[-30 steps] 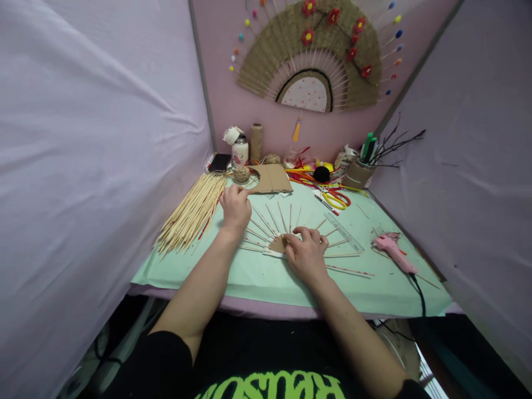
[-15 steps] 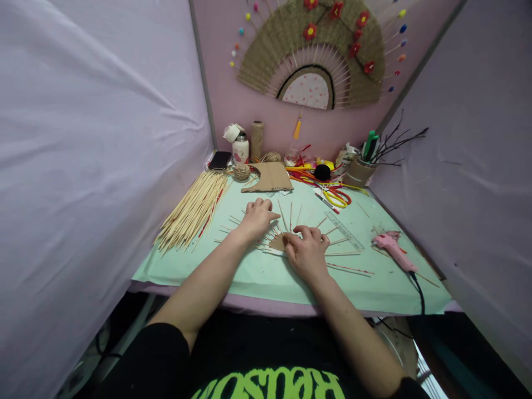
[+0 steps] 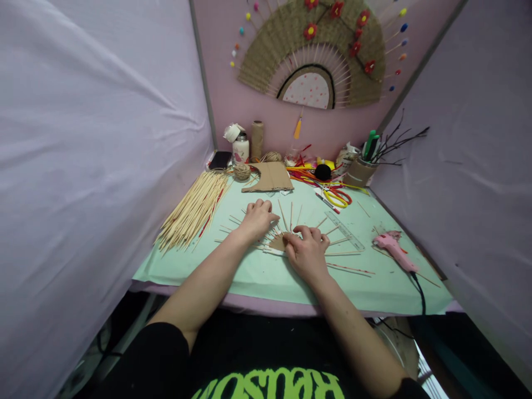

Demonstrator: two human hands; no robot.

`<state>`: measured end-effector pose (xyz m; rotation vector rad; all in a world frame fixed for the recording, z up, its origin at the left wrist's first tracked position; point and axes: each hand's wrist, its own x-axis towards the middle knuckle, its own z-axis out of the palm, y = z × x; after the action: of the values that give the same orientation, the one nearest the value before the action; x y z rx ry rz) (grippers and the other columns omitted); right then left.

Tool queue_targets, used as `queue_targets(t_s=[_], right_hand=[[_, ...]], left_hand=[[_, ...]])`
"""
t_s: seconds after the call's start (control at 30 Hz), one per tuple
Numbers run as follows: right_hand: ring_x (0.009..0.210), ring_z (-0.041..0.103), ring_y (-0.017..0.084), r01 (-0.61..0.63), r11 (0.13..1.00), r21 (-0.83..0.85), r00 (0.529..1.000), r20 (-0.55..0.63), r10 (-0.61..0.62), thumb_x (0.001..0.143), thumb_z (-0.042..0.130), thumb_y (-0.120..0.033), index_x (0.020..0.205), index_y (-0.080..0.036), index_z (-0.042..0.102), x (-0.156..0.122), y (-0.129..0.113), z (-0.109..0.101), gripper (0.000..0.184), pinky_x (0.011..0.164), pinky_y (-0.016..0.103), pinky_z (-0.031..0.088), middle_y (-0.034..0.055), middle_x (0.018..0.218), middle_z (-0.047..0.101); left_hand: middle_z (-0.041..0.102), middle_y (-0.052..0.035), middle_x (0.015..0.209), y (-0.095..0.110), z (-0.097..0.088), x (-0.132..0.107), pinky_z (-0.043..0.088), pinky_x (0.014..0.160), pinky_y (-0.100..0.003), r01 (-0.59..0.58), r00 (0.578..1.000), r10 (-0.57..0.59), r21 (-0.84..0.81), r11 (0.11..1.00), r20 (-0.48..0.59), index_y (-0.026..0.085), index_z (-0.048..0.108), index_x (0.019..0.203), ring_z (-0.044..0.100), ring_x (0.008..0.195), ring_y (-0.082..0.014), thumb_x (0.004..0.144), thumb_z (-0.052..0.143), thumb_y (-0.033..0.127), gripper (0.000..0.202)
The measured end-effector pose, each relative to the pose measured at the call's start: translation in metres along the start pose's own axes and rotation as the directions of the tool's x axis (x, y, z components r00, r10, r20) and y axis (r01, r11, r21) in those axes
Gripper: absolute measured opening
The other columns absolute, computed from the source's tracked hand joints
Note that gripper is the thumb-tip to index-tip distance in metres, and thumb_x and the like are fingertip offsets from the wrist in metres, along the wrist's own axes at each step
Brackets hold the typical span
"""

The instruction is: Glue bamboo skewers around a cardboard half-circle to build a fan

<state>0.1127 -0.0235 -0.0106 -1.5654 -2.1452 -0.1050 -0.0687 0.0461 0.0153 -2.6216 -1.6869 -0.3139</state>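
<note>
A fan of thin wooden sticks [image 3: 291,213] radiates from a small cardboard half-disc [image 3: 276,242] on the mint green mat [image 3: 257,271]. My right hand [image 3: 308,254] lies on the half-disc with its fingers curled down, pressing it and the stick ends. On the fan's left side my left hand [image 3: 258,218] rests on the sticks, fingers bent and together, fingertips at one stick. What those fingers pinch is hidden.
A large pile of bamboo sticks [image 3: 193,209] lies at the left. A cut cardboard piece [image 3: 270,177], twine ball [image 3: 241,172], yellow scissors [image 3: 336,198], clear ruler [image 3: 344,231] and pink glue gun [image 3: 393,249] surround the fan. A finished woven fan [image 3: 316,50] hangs on the back wall.
My left hand came back from near the twine ball at the far left and settled on the fan's left sticks. My right hand stayed on the half-disc.
</note>
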Motion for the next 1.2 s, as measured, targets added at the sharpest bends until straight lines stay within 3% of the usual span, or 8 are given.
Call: queue_targets(t_s=[0.43,0.73,0.93,1.2], right_hand=[[0.108,0.043,0.026,0.011,1.0,0.016,1.0,-0.007,-0.01,0.089,0.059,-0.027,0.098,-0.032,0.076,0.0,-0.001,0.001,0.02,0.09,0.044,0.021,0.0057,0.115,0.065],[0.108,0.044,0.026,0.022,1.0,-0.011,1.0,-0.007,-0.022,0.09,0.057,-0.027,0.101,-0.032,0.076,0.0,-0.001,0.001,0.023,0.089,0.044,0.021,0.0055,0.116,0.066],[0.109,0.043,0.026,0.027,1.0,0.006,1.0,-0.014,-0.027,0.09,0.057,-0.026,0.101,-0.032,0.076,0.0,-0.001,0.0,0.023,0.089,0.043,0.021,0.0061,0.115,0.066],[0.109,0.043,0.026,0.018,0.999,0.03,1.0,-0.017,-0.018,0.09,0.057,-0.025,0.1,-0.031,0.076,0.0,-0.001,0.001,0.023,0.091,0.043,0.02,0.0053,0.115,0.066]], left_hand=[[0.054,-0.0145,0.108,0.019,-0.01,-0.01,0.037,0.083,-0.043,0.047,0.998,-0.052,0.123,0.991,0.03,0.024,0.073,0.108,0.045,0.106,-0.0311,0.096,0.047,0.024,0.029],[0.057,-0.0152,0.113,0.044,-0.001,-0.019,0.039,0.089,-0.045,0.119,0.993,-0.118,0.081,0.99,-0.008,0.021,0.067,0.117,0.047,0.111,-0.0315,0.094,0.049,0.027,0.029],[0.057,-0.0165,0.111,0.045,-0.001,-0.018,0.04,0.089,-0.046,0.117,0.993,-0.117,0.084,0.99,0.006,0.016,0.071,0.105,0.049,0.11,-0.0325,0.093,0.048,0.028,0.028],[0.057,-0.0155,0.113,0.045,0.0,-0.019,0.039,0.09,-0.044,0.138,0.99,-0.137,0.093,0.986,-0.017,0.016,0.071,0.106,0.048,0.111,-0.0312,0.093,0.049,0.027,0.028]])
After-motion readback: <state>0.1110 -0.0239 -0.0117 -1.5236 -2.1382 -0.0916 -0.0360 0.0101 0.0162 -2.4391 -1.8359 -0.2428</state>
